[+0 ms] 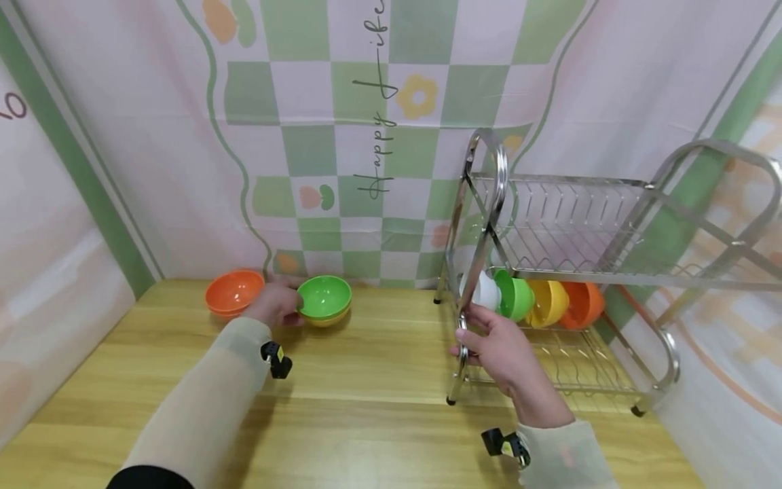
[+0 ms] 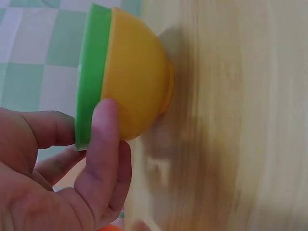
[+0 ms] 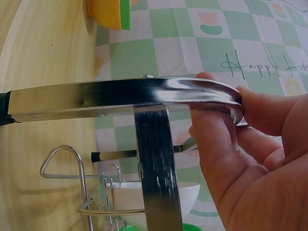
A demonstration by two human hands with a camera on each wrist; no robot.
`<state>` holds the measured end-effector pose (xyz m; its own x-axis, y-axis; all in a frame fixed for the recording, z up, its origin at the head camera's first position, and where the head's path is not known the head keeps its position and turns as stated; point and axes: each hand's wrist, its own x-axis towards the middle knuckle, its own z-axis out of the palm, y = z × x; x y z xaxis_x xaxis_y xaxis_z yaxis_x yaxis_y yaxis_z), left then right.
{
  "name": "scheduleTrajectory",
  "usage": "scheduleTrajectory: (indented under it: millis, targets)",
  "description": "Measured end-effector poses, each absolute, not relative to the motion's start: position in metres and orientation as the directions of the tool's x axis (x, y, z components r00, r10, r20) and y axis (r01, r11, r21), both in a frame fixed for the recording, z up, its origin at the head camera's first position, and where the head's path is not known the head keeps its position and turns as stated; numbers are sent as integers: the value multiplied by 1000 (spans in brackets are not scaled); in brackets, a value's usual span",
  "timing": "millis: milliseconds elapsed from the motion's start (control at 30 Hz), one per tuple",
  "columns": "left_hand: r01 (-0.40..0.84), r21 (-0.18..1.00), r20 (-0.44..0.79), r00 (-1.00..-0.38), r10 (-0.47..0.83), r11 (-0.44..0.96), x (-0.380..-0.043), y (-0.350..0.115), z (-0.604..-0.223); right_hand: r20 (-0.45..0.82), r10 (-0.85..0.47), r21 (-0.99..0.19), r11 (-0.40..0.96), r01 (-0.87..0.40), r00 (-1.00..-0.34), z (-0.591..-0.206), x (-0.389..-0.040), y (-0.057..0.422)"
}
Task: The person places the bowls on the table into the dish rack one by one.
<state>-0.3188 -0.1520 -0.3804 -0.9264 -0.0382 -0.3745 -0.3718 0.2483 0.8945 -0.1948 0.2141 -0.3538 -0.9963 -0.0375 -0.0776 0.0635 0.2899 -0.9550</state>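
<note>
My left hand (image 1: pixel 276 303) pinches a green bowl (image 1: pixel 326 293) nested in a yellow bowl (image 2: pixel 137 72). In the left wrist view the thumb lies along the outside of the pair, with a finger at the green rim. The yellow bowl's foot is close over the wooden table (image 1: pixel 379 435). My right hand (image 1: pixel 507 350) grips the near left post of a metal dish rack (image 3: pixel 120 94), fingers wrapped round the bent tube. On the rack's lower tier, white (image 1: pixel 487 292), green (image 1: pixel 514 297), yellow (image 1: pixel 550 303) and orange (image 1: pixel 583 305) bowls stand on their sides in a row.
Left of my left hand, an orange bowl (image 1: pixel 235 292) sits near the table's back edge, partly behind the wrist. The rack's upper tier (image 1: pixel 568 224) is wire with upright dividers. A checked curtain (image 1: pixel 360 149) hangs directly behind the table.
</note>
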Motion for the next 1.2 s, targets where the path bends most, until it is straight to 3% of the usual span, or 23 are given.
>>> scheduleTrajectory:
  millis: [167, 967, 1200]
  targets:
    - [-386, 886, -378, -922, -83, 257, -318, -151, -381, -71, -37, -952, 301, 56, -997, -354, -194, 214]
    - [-282, 780, -322, -946, -28, 558, -317, -162, -368, -70, -48, -954, 294, 53, -996, -354, -194, 215]
    - [-272, 790, -309, -951, -27, 549, -315, -161, -365, -63, -48, -956, 291, 46, -997, -356, -195, 216]
